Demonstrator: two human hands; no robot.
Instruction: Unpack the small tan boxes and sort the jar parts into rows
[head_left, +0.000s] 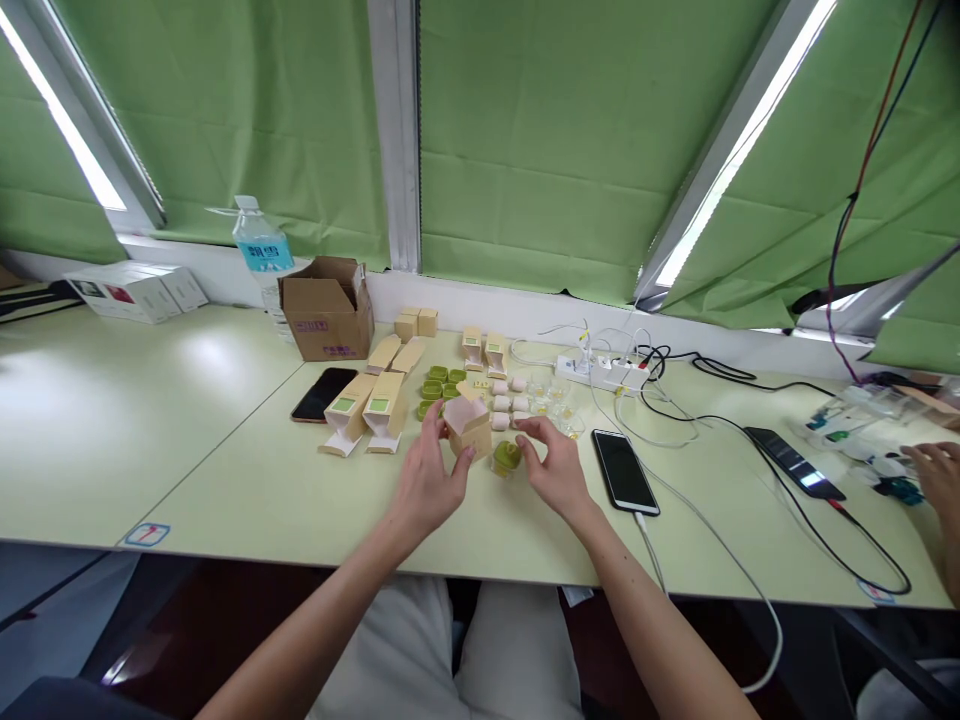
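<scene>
A small tan cardboard box (471, 432) with its top flaps up is held by my left hand (429, 470), thumb in front and fingers at its left side. Just right of it, a small cup with a green lid (506, 458) stands on the table. My right hand (553, 465) is beside that cup, thumb and fingers apart and nothing between them. Behind the hands lie several green square trays (437, 373), pale pink cylinders (500, 404) and small clear glass cups (556, 393). Open tan boxes (385, 405) lie to the left.
A brown carton (328, 312) and a water bottle (264, 255) stand at the back left. A black phone (322, 394) lies left; another phone (625, 472) with a cable lies right. A power strip (602, 373) sits behind. Another person's hand (937, 475) is at far right.
</scene>
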